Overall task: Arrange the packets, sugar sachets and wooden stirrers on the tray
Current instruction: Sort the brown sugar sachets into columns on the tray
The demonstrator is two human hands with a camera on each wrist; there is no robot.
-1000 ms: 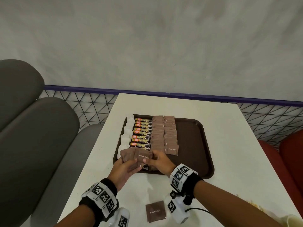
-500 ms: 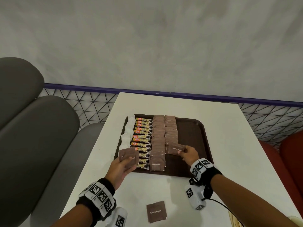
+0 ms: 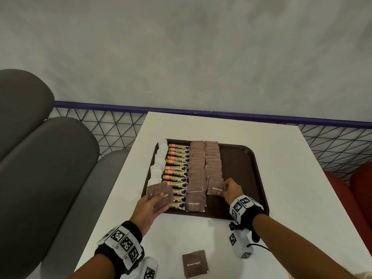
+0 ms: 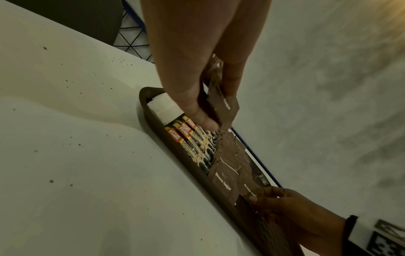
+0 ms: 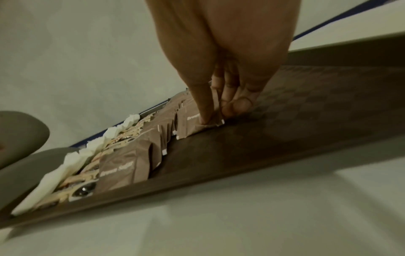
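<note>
A dark brown tray [image 3: 241, 170] on the white table holds a column of white packets [image 3: 158, 164], a column of coffee granule sticks [image 3: 178, 168] and two columns of brown sugar sachets [image 3: 198, 168]. My right hand [image 3: 228, 189] pinches one brown sugar sachet [image 3: 216, 188] at the near end of the right column, low on the tray [image 5: 285, 138]; the right wrist view shows thumb and fingers on that sachet [image 5: 192, 124]. My left hand [image 3: 155, 200] holds a small stack of brown sugar sachets [image 3: 160, 193] above the tray's near left corner, also the stack [image 4: 223, 104].
One brown sugar sachet [image 3: 194, 263] lies on the table near me. Grey seat backs [image 3: 40, 158] stand to the left, red seats [image 3: 358, 188] to the right. A wire mesh rail with a blue top [image 3: 120, 107] runs behind the table.
My right hand took a sachet from the left hand's stack and carried it right to the end of the right column, lowering it there. The left hand stayed with its stack.
</note>
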